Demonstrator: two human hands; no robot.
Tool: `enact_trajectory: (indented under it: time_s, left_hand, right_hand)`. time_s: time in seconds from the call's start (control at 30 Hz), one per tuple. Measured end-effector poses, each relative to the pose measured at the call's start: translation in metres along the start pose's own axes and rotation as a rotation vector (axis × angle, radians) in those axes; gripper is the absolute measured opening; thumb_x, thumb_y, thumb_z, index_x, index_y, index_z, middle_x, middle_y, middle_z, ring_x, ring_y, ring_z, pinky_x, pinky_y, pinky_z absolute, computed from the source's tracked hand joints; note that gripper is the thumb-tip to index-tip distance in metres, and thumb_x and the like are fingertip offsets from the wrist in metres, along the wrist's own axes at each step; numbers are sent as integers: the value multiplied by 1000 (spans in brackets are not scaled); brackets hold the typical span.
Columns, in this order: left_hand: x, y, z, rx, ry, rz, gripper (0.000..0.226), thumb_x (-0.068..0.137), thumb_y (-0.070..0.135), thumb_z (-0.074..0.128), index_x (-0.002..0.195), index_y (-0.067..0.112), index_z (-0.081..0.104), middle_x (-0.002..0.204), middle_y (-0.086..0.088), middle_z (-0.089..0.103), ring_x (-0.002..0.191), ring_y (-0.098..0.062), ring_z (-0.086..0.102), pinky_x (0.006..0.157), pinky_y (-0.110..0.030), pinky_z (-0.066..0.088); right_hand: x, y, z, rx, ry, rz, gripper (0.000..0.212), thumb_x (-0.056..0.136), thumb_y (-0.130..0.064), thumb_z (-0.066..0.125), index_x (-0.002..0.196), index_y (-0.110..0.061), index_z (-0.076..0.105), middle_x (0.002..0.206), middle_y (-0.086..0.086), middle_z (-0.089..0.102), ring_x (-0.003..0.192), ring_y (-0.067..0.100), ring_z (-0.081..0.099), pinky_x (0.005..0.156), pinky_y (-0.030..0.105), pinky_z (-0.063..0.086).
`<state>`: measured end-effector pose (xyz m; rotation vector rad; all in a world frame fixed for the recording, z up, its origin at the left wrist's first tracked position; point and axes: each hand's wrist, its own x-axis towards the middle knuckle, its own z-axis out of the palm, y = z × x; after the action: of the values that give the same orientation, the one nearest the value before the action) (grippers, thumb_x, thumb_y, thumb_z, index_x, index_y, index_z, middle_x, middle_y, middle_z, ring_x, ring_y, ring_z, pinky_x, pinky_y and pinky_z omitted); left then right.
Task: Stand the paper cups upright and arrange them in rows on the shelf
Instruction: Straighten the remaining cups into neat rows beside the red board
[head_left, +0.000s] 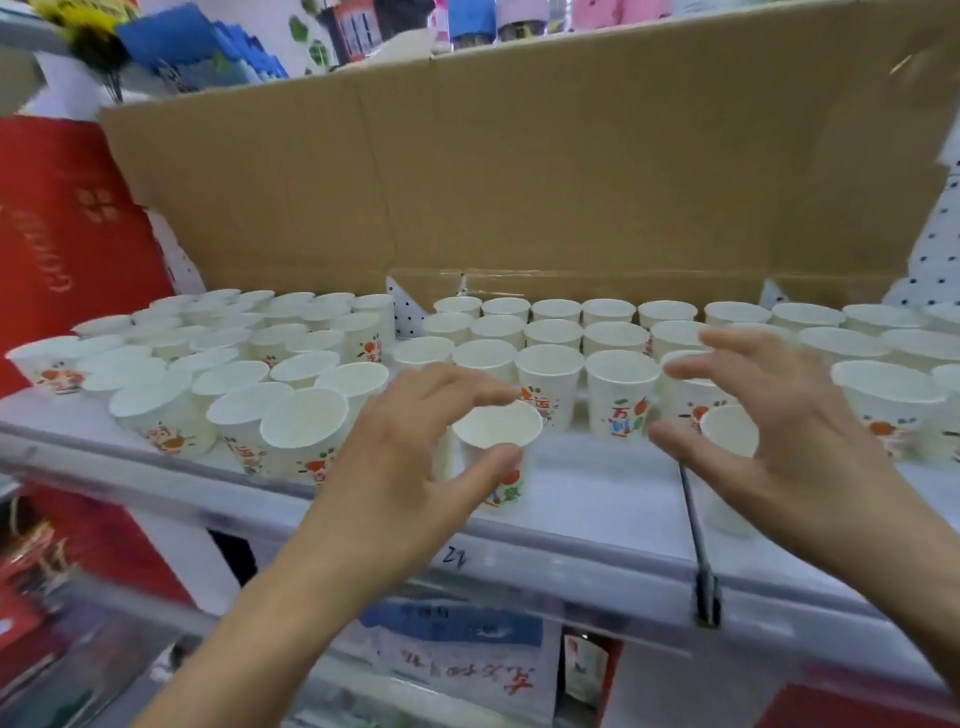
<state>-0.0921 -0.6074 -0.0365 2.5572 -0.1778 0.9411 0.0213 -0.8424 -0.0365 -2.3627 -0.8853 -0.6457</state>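
white paper cups (553, 332), colourful print on sides, all upright, mouths up. right side in neat rows on shelf (597, 483), left batch (306, 364) crammed tighter, messier. front cup (496, 431) stands alone near shelf edge, second cup (727, 426) to its right

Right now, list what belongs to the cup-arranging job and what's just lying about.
Job: rows of paper cups; left hand and its front cup; right hand and the cup behind it; shelf.
Lying about: cardboard sheet; red box; polka-dot item; handwritten label.
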Motion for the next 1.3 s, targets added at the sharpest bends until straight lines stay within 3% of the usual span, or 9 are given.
enact_trajectory:
  time_s: [0.2,0.37,0.5,0.63,0.73,0.83,0.9,1.1,1.3]
  left_hand:
    - [32,-65,-66,50,-58,-77,33,80,52,60,110,39,65,106,29,62,104,9,54,82,-2,37]
    - [81,-154,-105,81,-178,-108,21,87,40,63,105,34,70,101,23,68,97,10,58,85,-18,46]
    - [136,-229,-120,171,-311,-103,16,92,31,62,104,30,72,95,20,70,87,11,60,81,-14,47]
    - [186,-291,-106,223,-456,-96,15,93,28,62,103,29,73,87,21,66,82,6,62,81,-21,51]
    - [211,-327,-88,287,-546,-62,18,93,25,62,106,27,74,95,12,71,89,-7,65,84,-25,50]
    - [223,-347,-77,262,-608,-59,19,93,24,62,108,27,73,103,9,72,95,-11,65,85,-27,50]
    - [228,-356,-71,288,-634,-54,21,92,26,62,110,28,72,109,9,71,98,-12,64,88,-29,50]
    - [231,-376,-59,353,-634,-69,23,92,29,59,113,29,69,115,9,68,103,-15,62,91,-34,49]
    - [230,-379,-55,164,-707,-54,18,95,33,57,106,33,71,105,14,69,98,-9,61,90,-30,47]
  right_hand:
    - [84,-51,10,72,-157,-152,48,73,-64,48,113,-39,58,122,-18,53,113,5,49,94,35,43]
    - [164,-83,50,30,-264,-179,31,82,-50,54,108,-36,64,107,-19,60,102,6,56,90,40,49]
    - [225,-107,99,20,-317,-134,12,89,-33,62,99,-35,69,96,-19,65,92,3,61,88,37,52]
    - [279,-128,154,-87,-376,-115,14,88,-25,63,92,-34,72,90,-14,70,83,8,65,80,36,56]
    - [311,-140,195,-169,-466,-142,21,87,-19,59,95,-33,72,86,-15,70,82,11,65,71,31,55]
    - [333,-148,228,-256,-505,-203,24,90,-19,59,108,-31,69,75,-20,54,78,12,55,54,22,36]
    - [341,-151,245,-260,-507,-254,23,91,-21,60,111,-28,68,68,-20,43,72,9,47,51,18,28]
    - [351,-152,267,-269,-585,-318,11,86,-29,66,95,-28,72,84,-10,59,74,11,52,52,25,32]
    - [347,-146,261,-390,-592,-374,10,90,-26,58,92,-26,68,75,-13,51,72,14,49,53,26,35]
